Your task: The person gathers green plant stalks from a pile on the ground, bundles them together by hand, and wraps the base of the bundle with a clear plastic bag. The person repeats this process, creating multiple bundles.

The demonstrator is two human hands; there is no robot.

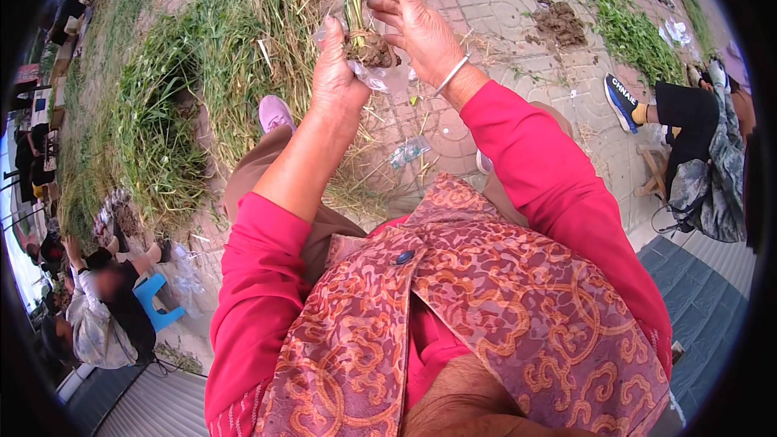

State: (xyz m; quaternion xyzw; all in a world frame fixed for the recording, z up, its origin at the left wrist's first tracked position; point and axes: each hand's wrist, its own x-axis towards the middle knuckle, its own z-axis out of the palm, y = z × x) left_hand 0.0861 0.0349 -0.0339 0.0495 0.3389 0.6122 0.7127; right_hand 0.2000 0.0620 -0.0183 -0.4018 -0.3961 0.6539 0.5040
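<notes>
A tied bundle of green plant stems (354, 9) stands upright before me, with a clump of brown mud (371, 51) around its base. Clear plastic film (371, 76) lies under the mud. My left hand (341, 67) supports the film and mud from the left and below, its thumb pointing up. On the right, my right hand (422, 33) is raised beside the bundle, fingers extended and apart; a pale bangle (452, 74) is on its wrist. Whether its fingertips touch the stems or mud cannot be told. The leaf tops pass out of the picture's upper edge.
Long cut green plants (243, 67) lie heaped at the left. Brown mud (559, 24) and leafy greens (634, 36) lie on the paving at the right. Small plastic bags (409, 152) lie between my feet. People sit at both sides, one near a blue stool (156, 302).
</notes>
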